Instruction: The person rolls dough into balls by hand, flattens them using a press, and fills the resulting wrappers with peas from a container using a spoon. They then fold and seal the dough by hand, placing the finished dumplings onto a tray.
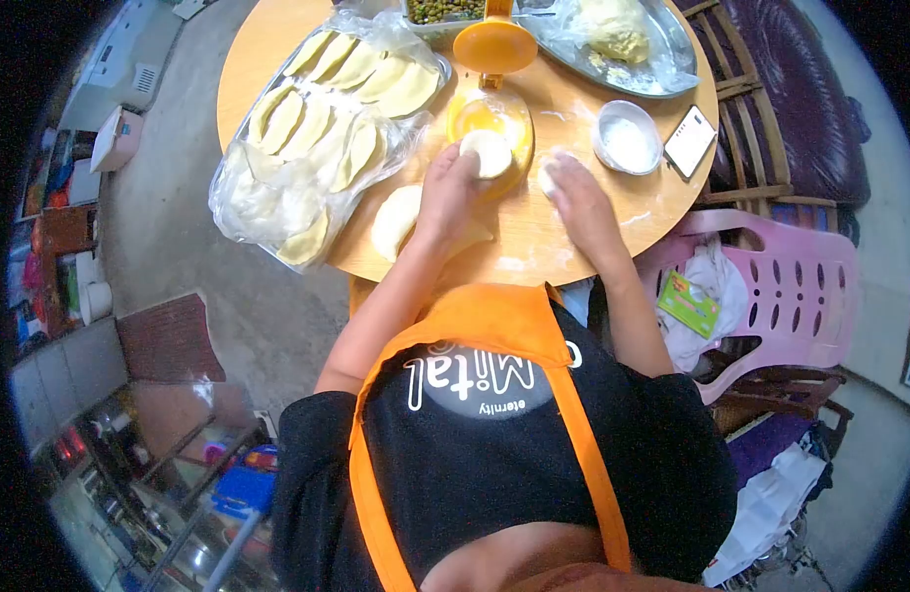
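Head view shows at least 8 folded half-moon dough pieces (384, 77) on the plastic-lined tray (445, 71), left of the left fingers and apparently already shaped. The left hand (447, 192) pinches a pale dough round (487, 156) over the orange press (494, 47), whose lid stands raised; this round looks flat and unfolded. The right hand's (585, 205) fingers are narrowly bunched; whether they grip anything, one cannot tell. Seemingly left unused are green filling (443, 10) beyond the left fingers and bulk dough (618, 32) beyond the right fingers.
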Tool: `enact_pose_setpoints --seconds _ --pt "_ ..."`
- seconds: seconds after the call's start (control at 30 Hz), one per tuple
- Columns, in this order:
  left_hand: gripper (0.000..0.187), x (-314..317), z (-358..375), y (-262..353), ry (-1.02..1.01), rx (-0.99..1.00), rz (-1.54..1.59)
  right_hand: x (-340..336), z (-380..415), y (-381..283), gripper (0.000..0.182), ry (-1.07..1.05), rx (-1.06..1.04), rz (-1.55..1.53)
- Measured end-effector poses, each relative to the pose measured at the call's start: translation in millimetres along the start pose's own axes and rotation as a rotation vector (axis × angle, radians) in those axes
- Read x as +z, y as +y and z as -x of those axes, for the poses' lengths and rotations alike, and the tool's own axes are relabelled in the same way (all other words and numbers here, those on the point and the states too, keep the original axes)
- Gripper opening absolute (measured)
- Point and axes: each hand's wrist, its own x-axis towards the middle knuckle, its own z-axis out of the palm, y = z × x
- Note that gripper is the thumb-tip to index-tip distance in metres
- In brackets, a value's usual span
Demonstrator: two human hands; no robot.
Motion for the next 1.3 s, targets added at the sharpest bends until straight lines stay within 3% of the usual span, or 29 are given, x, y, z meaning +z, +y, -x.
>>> enact_pose_setpoints --seconds 0.17,0.4,0.5,0.53,0.63,0.77,0.97,1.1,1.2,1.27,1.3 --pt "0.033 4 -2 4 0.013 -0.025 0.08 -6 16 -11 0.046 -0.165 -0.043 -0.149" --pt "0.033 7 -3 6 0.103 -0.063 0.094 -33 -2 -3 0.027 -0.23 0.247 -0.15" --pt "0.035 6 0 7 0.052 -0.045 0.097 -37 -19 0 0.024 -0.043 0.312 -0.414" --pt "0.035 1 -2 3 0.019 -0.032 0.074 -36 -25 -2 0.022 -0.044 0.501 -0.677" --pt "0.037 14 9 9 -0.003 -0.049 0.13 -24 -39 -26 0.021 0.077 0.48 -1.145" --pt "0.038 0 6 -7 -0.085 -0.052 0.063 23 -44 -35 0.021 0.171 0.43 -0.843" --pt "0.029 -1 10 -8 -0.063 0.041 -0.214 20 -40 -49 0.023 0.16 0.43 -0.784" --pt "0.025 -6 6 -1 -0.106 0.405 -0.704 -1 -42 -61 0.028 0.223 0.198 -0.528" --pt "0.021 -2 11 8 -0.111 0.456 -0.815 0 -37 -48 0.035 -0.001 0.234 -0.592" --pt "0.02 -6 8 5 -0.107 0.39 -0.705 16 -32 -42 0.034 0.048 0.317 -0.893" --pt "0.018 -7 9 9 -0.137 0.501 -0.887 25 -29 -39 0.033 0.07 0.351 -1.043"
